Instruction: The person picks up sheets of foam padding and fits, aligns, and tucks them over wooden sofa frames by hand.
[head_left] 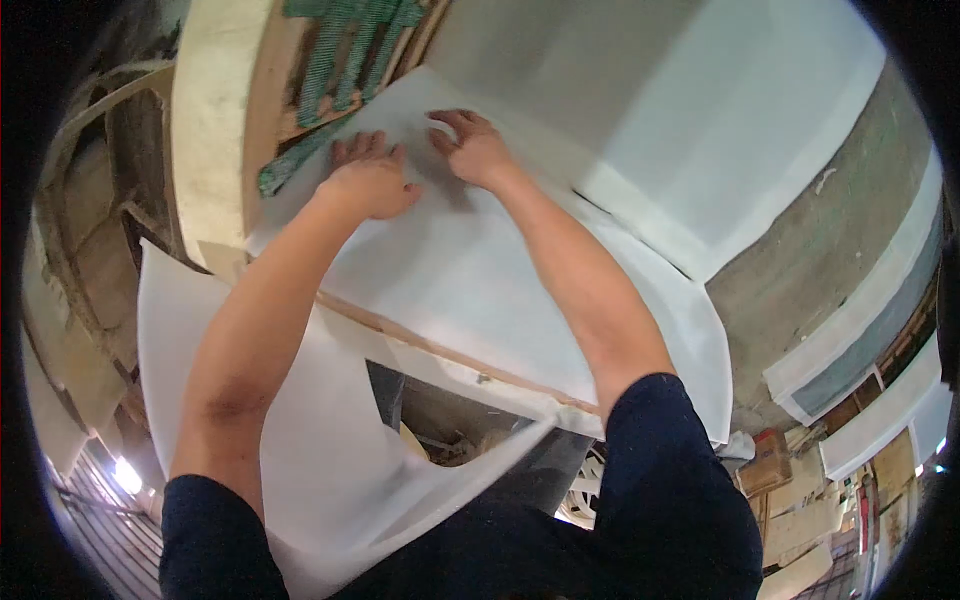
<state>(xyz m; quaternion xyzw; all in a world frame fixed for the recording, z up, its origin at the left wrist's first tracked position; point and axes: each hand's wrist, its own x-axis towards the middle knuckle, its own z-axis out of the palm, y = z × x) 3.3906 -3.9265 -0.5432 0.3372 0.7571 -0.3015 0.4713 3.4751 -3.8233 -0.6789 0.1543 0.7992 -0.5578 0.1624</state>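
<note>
My left hand [372, 183] lies on a thin white fabric sheet [450, 270], its fingers spread and partly tucked towards the far edge. To its right, my right hand [474, 150] is over the same sheet with slightly bent fingers apart; a shadow falls beneath it, and I cannot tell whether it touches. Neither hand holds anything. The sheet covers a frame with a wooden rail [450, 360] along its near side. More white fabric [290, 400] hangs over this rail towards my body.
Green woven webbing [335, 60] crosses a wooden frame beyond my left hand, beside a cream foam-like upright [215, 120]. A white-covered panel [740, 120] rises at the right. Further right, a brown box [768, 462] and several pale boards [800, 520] lie on the floor.
</note>
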